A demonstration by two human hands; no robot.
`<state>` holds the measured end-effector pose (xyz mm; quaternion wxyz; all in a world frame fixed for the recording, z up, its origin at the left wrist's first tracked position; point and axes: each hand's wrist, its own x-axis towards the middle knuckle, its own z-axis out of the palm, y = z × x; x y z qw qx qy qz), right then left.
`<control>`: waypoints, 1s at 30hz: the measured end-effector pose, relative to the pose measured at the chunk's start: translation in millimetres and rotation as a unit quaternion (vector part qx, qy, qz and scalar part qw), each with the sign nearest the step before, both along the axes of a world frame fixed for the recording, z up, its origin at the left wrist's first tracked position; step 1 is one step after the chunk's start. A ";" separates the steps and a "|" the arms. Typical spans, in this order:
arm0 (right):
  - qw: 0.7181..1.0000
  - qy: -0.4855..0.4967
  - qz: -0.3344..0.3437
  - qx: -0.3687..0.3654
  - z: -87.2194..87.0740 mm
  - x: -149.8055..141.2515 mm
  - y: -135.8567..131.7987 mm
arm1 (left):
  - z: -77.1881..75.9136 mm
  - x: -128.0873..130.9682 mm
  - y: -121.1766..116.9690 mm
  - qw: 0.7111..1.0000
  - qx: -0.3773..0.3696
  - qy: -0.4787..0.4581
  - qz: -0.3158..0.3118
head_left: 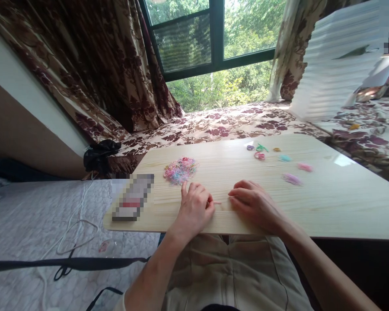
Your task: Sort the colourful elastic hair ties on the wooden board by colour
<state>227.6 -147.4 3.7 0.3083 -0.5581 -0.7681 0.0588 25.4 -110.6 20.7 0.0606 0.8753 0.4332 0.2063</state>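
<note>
Daylight comes in through the window (249,30) between patterned curtains (113,65), falling on a pale wooden tabletop (214,166) pulled close over the person's lap. From where I stand, the left hand (195,208) is curled low over the board, thumb and forefinger drawn together at one end of a short pink strand (217,203); whether they pinch it or only touch it, I can't tell. The right hand (253,204) lies palm down just across from the strand's free end, fingers together and slightly bent, and I can't make out whether anything is under them. A tangled multicoloured pile (180,170) sits just beyond the left hand, while small groups sorted by colour, among them a teal one (285,158), a pink one (304,167) and a lilac one (292,179), lie apart on the right. For something this slight, I'd say a light fingertip grip near the end serves best, with the wrists kept low and the sleeves and knuckles clear of the pile, since a brush could scatter it. The strands within the pile blur together, the left palm is hidden, and the flat object (132,198) at the board's left end is pixelated past reading.
</note>
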 end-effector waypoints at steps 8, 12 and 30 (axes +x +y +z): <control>1.000 0.005 0.011 -0.001 -0.4 -0.2 -0.8 | -10.0 22.0 -2.4 0.999 0.030 -0.041 -0.018; 1.000 0.004 0.012 0.003 -1.3 -0.5 -0.8 | -10.0 22.5 -2.9 0.997 0.055 -0.049 -0.006; 0.999 0.013 -0.006 0.036 -3.2 0.5 -1.3 | -8.7 20.2 -2.8 0.996 0.060 -0.069 0.002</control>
